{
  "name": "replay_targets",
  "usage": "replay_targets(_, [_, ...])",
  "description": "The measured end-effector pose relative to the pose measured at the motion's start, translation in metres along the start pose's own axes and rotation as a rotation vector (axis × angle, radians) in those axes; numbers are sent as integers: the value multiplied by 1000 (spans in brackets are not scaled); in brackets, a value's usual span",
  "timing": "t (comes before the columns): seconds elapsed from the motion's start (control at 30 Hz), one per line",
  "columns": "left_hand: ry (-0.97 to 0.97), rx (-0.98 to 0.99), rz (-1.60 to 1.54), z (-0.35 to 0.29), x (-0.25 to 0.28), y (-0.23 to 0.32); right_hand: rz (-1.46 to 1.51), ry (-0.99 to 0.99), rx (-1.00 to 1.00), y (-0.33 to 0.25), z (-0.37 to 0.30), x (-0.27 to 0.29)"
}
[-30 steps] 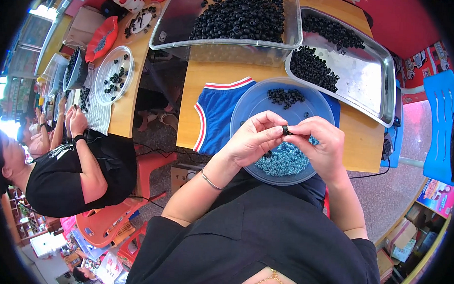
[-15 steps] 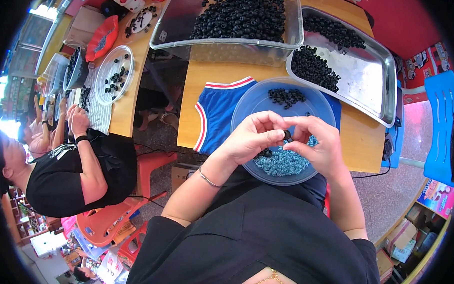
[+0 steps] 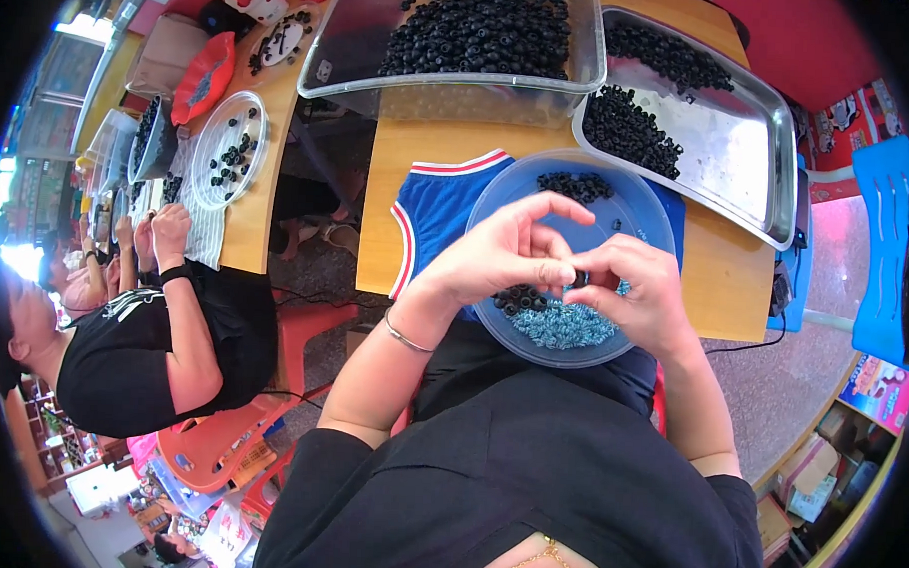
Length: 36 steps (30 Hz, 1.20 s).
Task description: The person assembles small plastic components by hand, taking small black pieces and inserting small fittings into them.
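Note:
My right hand (image 3: 629,290) pinches a small black round part (image 3: 580,278) between thumb and fingers, above a translucent blue bowl (image 3: 485,200). Close against it, my left hand (image 3: 511,254) has thumb and a fingertip together, with the index finger raised. Whatever those left fingertips hold is too small to make out. In the bowl, small light-blue pieces (image 3: 563,326) lie heaped on the near side. Loose black parts (image 3: 575,186) sit at its far side, and another small group of black parts (image 3: 519,299) lies by my left wrist.
A clear bin (image 3: 452,82) of black parts stands at the back, beside a metal tray (image 3: 734,159) with more. Blue cloth (image 3: 432,218) lies under the bowl on the wooden table (image 3: 375,261). At left, another person (image 3: 162,344) works at a table; a blue chair (image 3: 884,249) is right.
My left index finger has lifted away from the black part, and the left hand has opened somewhat. My right hand keeps its pinch. The other person's hands have shifted slightly.

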<state>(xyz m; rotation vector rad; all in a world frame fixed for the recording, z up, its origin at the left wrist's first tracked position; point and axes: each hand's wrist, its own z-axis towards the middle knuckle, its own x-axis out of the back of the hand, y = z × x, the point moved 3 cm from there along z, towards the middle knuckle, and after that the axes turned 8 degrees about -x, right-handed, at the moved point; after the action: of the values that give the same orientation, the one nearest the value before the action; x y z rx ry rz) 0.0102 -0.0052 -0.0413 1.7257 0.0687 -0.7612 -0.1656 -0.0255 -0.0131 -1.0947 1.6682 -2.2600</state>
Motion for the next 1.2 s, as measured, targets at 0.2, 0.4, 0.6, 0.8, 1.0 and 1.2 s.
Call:
replay_targets(0.2, [216,-433,394,28,20,67,273,219,-163,9,4,9])
replay_targets(0.4, [442,-656,1074,21,12,104,18,177,-140,22,2,13])
replay_targets(0.6, [-75,-220,1447,-3,10,22,-279,49,-57,33,1,-1])
replay_targets(0.8, [-106,-151,1459,-14,14,-13,-528,68,-120,44,3,-4])
replay_targets(1.0, [-85,-186,1502,-12,13,-17,-613,136,-118,49,3,0])
replay_targets(1.2, [24,-182,1289,-11,13,-15,-561,-127,-188,52,-1,9])
